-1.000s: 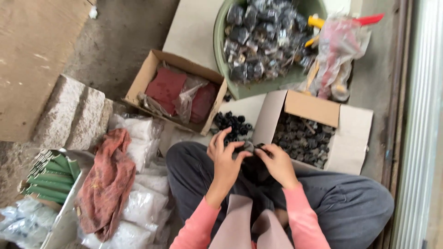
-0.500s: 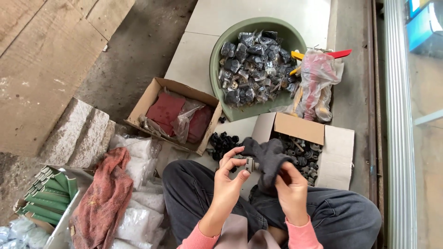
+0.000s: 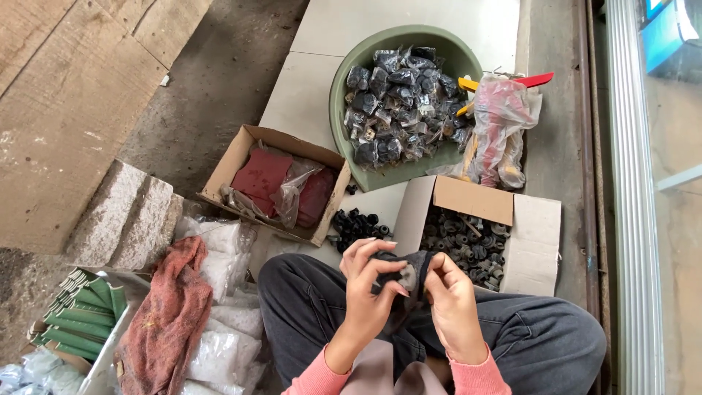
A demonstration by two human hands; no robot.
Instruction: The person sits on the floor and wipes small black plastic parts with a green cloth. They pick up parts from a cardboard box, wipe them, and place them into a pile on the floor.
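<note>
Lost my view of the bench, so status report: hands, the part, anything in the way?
Left hand and right hand both grip dark cloth around small metal part. Nothing between hands. Open box of dark parts just beyond.

Before my knees stands the open white cardboard box of dark metal fittings point(image 3: 468, 245). Behind it is the round green plastic basin point(image 3: 351, 69). Left of the box lies the brown cardboard box of red sheets point(image 3: 234, 157); nearer, at my left, the rust-red cloth rag point(image 3: 164, 322) lies on white plastic bags point(image 3: 223, 351).
</note>
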